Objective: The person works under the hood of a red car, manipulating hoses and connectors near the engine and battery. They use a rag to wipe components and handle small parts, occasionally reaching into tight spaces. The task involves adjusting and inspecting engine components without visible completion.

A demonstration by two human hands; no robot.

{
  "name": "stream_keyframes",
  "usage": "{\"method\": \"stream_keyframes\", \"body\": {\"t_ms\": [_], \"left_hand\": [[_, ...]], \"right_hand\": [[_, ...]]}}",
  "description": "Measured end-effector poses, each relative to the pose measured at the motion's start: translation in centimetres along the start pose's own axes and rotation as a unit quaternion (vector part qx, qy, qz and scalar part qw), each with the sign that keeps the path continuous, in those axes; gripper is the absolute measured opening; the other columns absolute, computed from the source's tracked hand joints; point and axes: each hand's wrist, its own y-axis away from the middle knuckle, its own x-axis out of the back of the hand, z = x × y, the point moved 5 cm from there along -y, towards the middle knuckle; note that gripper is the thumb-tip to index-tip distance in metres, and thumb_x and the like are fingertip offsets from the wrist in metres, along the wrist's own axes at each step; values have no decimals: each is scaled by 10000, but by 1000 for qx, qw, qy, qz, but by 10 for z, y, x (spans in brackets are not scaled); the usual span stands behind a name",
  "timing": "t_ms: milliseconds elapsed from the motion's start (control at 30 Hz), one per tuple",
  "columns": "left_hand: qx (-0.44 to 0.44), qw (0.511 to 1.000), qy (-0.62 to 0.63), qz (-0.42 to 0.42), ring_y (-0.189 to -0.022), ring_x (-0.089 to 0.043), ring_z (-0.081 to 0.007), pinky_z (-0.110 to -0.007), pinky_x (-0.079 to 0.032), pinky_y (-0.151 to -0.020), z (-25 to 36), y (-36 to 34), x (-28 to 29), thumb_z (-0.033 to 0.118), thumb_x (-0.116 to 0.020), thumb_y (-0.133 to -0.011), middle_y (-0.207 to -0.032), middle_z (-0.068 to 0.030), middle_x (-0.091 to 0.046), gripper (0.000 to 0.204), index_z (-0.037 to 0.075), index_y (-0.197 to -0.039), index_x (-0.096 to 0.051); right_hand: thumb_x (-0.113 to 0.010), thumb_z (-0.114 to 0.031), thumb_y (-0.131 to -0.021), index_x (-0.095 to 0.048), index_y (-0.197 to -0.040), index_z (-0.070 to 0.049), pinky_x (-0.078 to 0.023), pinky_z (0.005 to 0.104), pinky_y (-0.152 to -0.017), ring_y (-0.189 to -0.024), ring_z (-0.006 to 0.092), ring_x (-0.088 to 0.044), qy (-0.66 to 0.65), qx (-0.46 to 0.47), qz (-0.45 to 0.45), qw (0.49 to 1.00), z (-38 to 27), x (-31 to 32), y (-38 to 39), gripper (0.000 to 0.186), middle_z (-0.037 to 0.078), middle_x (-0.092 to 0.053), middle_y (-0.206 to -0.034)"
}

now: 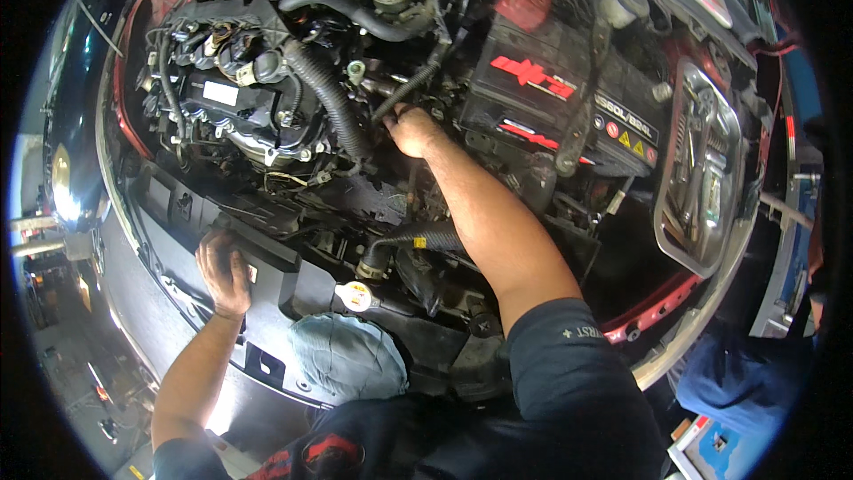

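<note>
My left hand [224,274] lies on the black plastic front cover [277,262] of an open engine bay, fingers extended over its edge. My right hand [413,131] reaches into the gap between the engine and the battery [533,80]. Its fingers are curled at the lower end of a thin dark hose [418,80]. Their tips are hidden, so what they grip cannot be made out. To the left of this hand a ribbed black air hose [329,98] runs down from the engine [240,98].
A metal tray [665,213] holding several wrenches and sockets sits on the right side of the bay. A grey-blue cloth [346,356] lies at the front edge near a pale round cap [355,296]. Another person's blue clothing [737,382] shows at the lower right.
</note>
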Motion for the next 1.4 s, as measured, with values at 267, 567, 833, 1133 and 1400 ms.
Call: {"method": "stream_keyframes", "body": {"t_ms": [267, 567, 833, 1133, 1400], "left_hand": [[35, 999, -1, 18, -1049, -508, -396, -466, -372, -943, -6, 6, 4, 172, -542, -833, -1134, -212, -559, 291, 5, -1070, -563], [56, 997, 27, 41, -1058, -517, -351, -438, -385, -965, -7, 14, 15, 162, -582, -827, -1130, -153, -575, 260, 41, -1057, -588], [60, 994, 54, 67, -1087, -508, -302, -422, -393, -956, -18, 24, 15, 235, -606, -833, -1135, -94, -581, 284, 97, -1080, -601], [81, 928, 362, 45, -1092, -516, -357, -435, -393, -973, -26, 61, 53, 174, -590, -905, -1111, -181, -566, 268, 42, -1136, -556], [-269, 837, 469, -79, -1252, -440, -393, -468, -325, -1069, 80, 134, 116, 632, -617, -807, -1280, -252, -499, 920, -25, -1380, -326]], "right_hand": [[-594, -276, -892, -528, -1229, -9, -480, 434, -933, -1087, 393, -591, 135, 19, -27, 990, -16, 3, 5, 435, 251, -619, -1147], [-726, -207, -783, -320, -1413, 64, -397, 413, -1051, -1235, 397, -480, 146, 99, 102, 979, -75, 76, 217, 797, 274, -498, -1323], [-668, -409, -834, -436, -1359, -3, -381, 487, -1002, -1165, 412, -488, 240, 240, 100, 935, -173, -68, 413, 703, 251, -480, -1284], [-581, -180, -918, -576, -945, -33, -433, 425, -882, -945, 322, -581, 70, 191, 268, 942, -167, -111, 430, 150, 162, -610, -988], [-504, -300, -958, -607, -1158, -73, -536, 385, -870, -953, 228, -650, -675, -154, 71, 718, -204, -164, 454, 319, 89, -654, -1063]]}}
